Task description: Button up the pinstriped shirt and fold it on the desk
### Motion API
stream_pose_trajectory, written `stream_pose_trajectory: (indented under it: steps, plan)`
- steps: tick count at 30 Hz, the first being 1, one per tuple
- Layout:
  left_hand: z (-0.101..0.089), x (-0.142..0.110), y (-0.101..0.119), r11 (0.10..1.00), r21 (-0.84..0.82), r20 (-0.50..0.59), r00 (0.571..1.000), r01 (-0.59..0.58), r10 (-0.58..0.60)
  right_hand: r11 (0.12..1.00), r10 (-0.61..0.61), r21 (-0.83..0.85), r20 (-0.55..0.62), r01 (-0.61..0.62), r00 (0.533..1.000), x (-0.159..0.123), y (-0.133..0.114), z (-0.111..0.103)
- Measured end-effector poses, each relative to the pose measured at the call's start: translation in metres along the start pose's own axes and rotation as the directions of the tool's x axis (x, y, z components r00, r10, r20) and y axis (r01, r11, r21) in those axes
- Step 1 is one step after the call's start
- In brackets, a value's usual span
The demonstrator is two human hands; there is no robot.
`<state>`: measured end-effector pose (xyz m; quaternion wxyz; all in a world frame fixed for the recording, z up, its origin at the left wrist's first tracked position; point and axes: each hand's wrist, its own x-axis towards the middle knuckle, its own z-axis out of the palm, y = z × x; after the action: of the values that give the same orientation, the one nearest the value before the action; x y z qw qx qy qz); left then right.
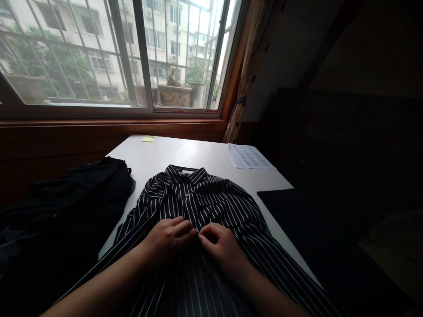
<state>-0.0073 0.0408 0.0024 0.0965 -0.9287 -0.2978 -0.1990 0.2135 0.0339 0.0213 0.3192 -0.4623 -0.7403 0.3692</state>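
Note:
A black shirt with white stripes [224, 200] lies front side up on the white table [205, 152], its collar toward the window and its sleeves spread to both sides. One button shows below the collar. Over the middle of the front placket, my left hand [173, 237] is closed, its fingertips pinching the fabric. My right hand [220, 244] meets it there, thumb and forefinger pinched on the placket's edge. Whether a button sits between the fingertips is hidden.
Dark clothes [82, 193] are heaped at the table's left edge. A yellow sticky note [148, 139] and printed sheets [250, 157] lie toward the back. A dark flat cloth or mat [280, 207] covers the right edge. Beyond the table is a barred window [178, 57].

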Motion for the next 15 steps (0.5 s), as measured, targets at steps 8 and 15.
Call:
stream_pose_trajectory:
  steps: [8, 15]
  plan:
    - [-0.0022, -0.0005, 0.0013, 1.0, -0.006, -0.005, 1.0, 0.011, -0.012, 1.0, -0.01, -0.009, 0.002, 0.01, 1.0, 0.0002, 0.0002, -0.0001]
    - [-0.0037, -0.0014, 0.0011, 1.0, 0.011, -0.037, 0.999, 0.003, -0.003, 1.0, 0.001, -0.008, -0.003, -0.001, 1.0, -0.0001, -0.0007, -0.0001]
